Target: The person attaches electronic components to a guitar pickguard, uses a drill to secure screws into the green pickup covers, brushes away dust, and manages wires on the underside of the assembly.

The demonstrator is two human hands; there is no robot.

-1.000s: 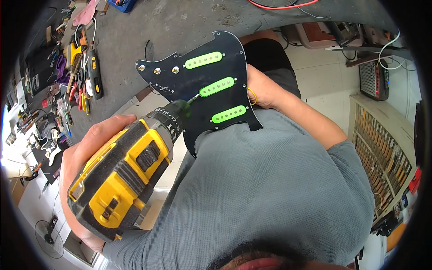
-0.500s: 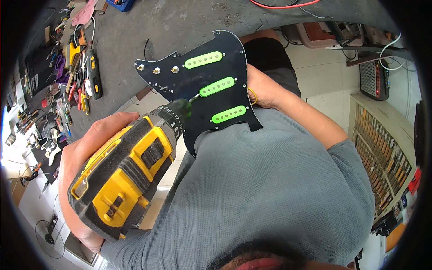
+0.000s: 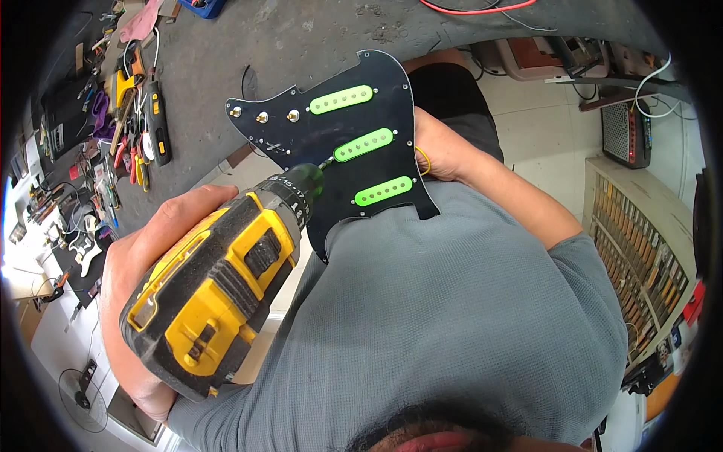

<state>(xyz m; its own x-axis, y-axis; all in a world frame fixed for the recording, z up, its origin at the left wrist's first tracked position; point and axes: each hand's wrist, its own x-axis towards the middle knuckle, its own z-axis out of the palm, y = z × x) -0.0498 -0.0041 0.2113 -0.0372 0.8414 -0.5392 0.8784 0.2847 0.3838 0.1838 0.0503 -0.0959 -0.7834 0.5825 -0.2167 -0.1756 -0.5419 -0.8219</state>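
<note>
Yellow-and-black plastic cordless drill (image 3: 226, 279), held in the left hand's (image 3: 139, 248) fingers, shifted slightly toward the flat black pickguard (image 3: 320, 135) between the hands. Bit (image 3: 326, 163) at pickguard's middle green oval pickup (image 3: 363, 145). Right hand (image 3: 446, 151) at pickguard's right edge; fingers hidden, grip unclear. Advise: bit square, pressure light.

The black plate (image 3: 376, 168) hides the fingers of the right grip (image 3: 443, 151).
</note>
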